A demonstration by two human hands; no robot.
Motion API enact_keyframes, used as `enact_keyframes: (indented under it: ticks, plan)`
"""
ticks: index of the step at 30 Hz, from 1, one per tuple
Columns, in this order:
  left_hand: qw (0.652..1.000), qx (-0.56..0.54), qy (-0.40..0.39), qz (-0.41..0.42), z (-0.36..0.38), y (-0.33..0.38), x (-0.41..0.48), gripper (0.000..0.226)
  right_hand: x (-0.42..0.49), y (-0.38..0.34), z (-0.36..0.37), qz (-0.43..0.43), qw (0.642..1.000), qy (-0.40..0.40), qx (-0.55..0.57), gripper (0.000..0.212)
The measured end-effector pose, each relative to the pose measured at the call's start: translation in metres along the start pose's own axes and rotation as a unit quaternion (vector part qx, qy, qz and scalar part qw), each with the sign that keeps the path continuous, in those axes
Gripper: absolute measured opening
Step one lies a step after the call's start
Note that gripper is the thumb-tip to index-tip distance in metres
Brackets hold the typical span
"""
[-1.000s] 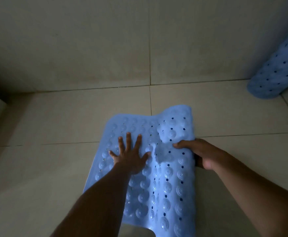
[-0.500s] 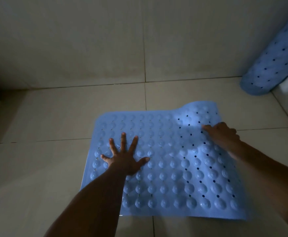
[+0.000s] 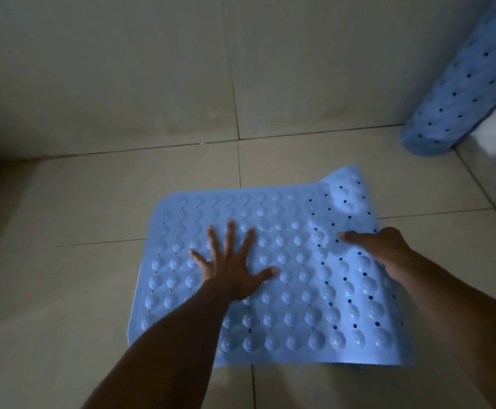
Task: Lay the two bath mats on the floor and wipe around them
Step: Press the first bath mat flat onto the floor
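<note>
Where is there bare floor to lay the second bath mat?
The widest bare floor lies left of the spread mat, toward the dark left edge. A narrower bare strip runs between that mat and the wall. The right is crowded: the rolled mat leans at the far right, and the right hand rests on the spread mat's curled side.

One wide-angle view from the person's head looks forward and steeply down at the tiled floor (image 3: 64, 290), near enough that both forearms enter from the bottom edge. It faces the wall (image 3: 123, 69), whose foot crosses the upper frame. The rolled mat (image 3: 462, 93) is cut off at the upper right.
</note>
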State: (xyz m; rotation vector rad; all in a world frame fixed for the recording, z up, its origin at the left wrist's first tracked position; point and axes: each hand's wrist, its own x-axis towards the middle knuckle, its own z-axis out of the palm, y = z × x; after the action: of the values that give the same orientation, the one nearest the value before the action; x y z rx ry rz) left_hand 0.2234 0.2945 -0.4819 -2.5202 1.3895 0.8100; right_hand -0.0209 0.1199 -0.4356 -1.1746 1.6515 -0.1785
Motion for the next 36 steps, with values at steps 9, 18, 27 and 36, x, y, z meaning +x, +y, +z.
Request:
enact_keyframes:
  ticks: [9,18,27,36]
  plan:
    - [0.998,0.009,-0.057,-0.006,0.011,0.011,0.006,0.111,-0.003,-0.012,-0.042,-0.06,0.995,-0.048,-0.062,0.03]
    - [0.997,0.003,-0.067,-0.036,0.005,0.005,0.006,0.112,-0.014,0.007,-0.02,-0.236,0.835,0.351,-0.353,0.1]
    - [0.998,-0.017,-0.056,-0.026,0.009,0.015,0.006,0.115,0.019,0.078,0.0,-0.084,0.898,0.077,-0.426,0.085]
    - [1.0,0.012,-0.022,-0.007,0.021,0.002,-0.003,0.117,0.005,0.127,0.022,-0.161,0.885,0.151,-0.41,0.083]
